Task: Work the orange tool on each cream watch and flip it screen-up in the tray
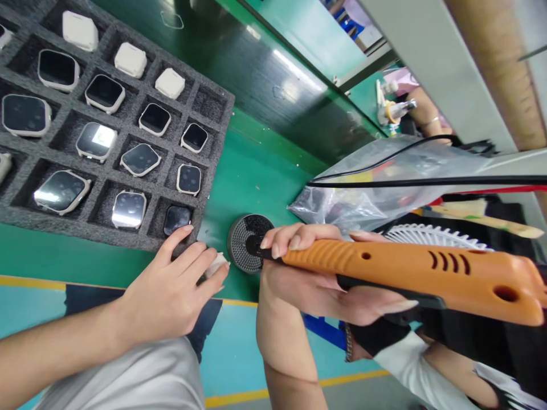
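My right hand [316, 267] is closed around an orange electric screwdriver [410, 270]. Its black front end lies over a round grey dish [240, 242] with a dotted surface; the tip is hard to make out. My left hand [175, 290] pinches a small white watch case [217, 265], mostly hidden by the fingers. The left index fingertip touches the edge of a dark-faced smartwatch [177, 217] in the near right corner compartment of the grey foam tray [128, 239]. Other smartwatches, such as a square one [188, 179], sit in the tray's compartments, some with white backs up [170, 83].
The green worktable [239, 165] ends at a yellow-edged border near my lap. A clear plastic bag [342, 193] and black cables [384, 182] lie to the right, by a white fan guard [431, 234]. A co-worker's arm [453, 370] is at the lower right.
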A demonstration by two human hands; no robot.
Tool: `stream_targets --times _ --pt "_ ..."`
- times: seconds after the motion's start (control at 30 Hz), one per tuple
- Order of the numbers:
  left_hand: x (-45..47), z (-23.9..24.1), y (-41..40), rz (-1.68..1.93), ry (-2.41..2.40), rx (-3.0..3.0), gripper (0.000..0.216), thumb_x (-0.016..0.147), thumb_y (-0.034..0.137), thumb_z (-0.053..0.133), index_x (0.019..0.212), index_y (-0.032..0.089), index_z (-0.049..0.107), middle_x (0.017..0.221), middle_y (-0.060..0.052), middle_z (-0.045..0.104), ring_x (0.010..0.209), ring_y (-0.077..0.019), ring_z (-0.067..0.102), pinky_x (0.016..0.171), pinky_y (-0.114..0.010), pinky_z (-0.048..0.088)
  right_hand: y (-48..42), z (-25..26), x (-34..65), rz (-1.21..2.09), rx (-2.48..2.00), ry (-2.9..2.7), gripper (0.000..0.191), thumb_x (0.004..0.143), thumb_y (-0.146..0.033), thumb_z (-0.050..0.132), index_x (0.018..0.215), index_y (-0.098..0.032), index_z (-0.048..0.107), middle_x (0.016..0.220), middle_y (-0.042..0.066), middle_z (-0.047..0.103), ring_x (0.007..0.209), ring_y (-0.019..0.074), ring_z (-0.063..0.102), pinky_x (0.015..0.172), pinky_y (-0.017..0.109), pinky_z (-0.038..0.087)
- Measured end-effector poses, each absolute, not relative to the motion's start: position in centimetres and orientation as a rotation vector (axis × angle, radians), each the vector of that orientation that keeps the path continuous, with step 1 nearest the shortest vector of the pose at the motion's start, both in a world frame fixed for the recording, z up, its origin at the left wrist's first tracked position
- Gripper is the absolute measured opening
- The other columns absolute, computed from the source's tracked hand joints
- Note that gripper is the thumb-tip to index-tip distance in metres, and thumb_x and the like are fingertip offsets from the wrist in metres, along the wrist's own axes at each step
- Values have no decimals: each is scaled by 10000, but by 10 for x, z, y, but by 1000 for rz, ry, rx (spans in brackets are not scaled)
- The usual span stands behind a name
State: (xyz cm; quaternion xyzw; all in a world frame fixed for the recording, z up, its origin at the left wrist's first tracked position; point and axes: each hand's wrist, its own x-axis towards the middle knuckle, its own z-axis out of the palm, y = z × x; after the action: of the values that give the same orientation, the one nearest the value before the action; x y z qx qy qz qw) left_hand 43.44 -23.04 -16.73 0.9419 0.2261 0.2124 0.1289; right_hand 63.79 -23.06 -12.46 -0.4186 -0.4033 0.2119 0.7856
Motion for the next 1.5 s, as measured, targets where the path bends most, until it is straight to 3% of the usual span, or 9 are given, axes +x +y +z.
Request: stream_targets --times 0.13,0.53,0.83,0.9,1.03,1.5 --pt "436 -168 -231 652 685 2756 341 1062 361 646 1350 195 723 1221 -84 734 1194 -269 639 1310 -622 277 -232 -122 639 507 -899 -882 495 972 -698 448 1181 -316 682 783 -37 697 512 146 580 456 334 535" --pt "434 -170 -233 670 663 2739 349 1051 327 661 1361 180 725 1258 -83 746 1198 -264 643 1320 -635 274 -229 -125 636 479 -929 -866 473 971 -709 455 1161 -330 663 764 -53 698 494 144 567 446 327 526" --pt "429 -168 -233 646 592 2712 483 898 172 636 1374 153 714 1357 -119 717 1237 -307 627 1342 -682 209 -250 -100 635 527 -998 -894 513 989 -734 398 1190 -348 671 827 -35 671 593 167 600 542 383 549" --pt "429 -168 -232 642 587 2715 498 878 171 628 1368 148 716 1369 -128 710 1247 -317 619 1341 -688 201 -259 -89 631 563 -1067 -868 464 988 -726 477 1206 -363 668 836 -43 669 616 175 600 585 409 558" --pt "431 -168 -232 633 639 2716 400 944 222 651 1334 185 729 1309 -111 721 1231 -299 620 1343 -663 216 -271 -79 623 704 -1091 -889 397 959 -665 633 1196 -352 693 890 -25 701 683 188 616 632 447 590" --pt "433 -167 -232 678 659 2728 322 999 202 617 1295 181 744 1237 -100 726 1184 -273 619 1328 -631 254 -275 -85 617 748 -1138 -895 415 967 -670 612 1213 -340 665 863 -2 684 688 214 645 641 477 587"
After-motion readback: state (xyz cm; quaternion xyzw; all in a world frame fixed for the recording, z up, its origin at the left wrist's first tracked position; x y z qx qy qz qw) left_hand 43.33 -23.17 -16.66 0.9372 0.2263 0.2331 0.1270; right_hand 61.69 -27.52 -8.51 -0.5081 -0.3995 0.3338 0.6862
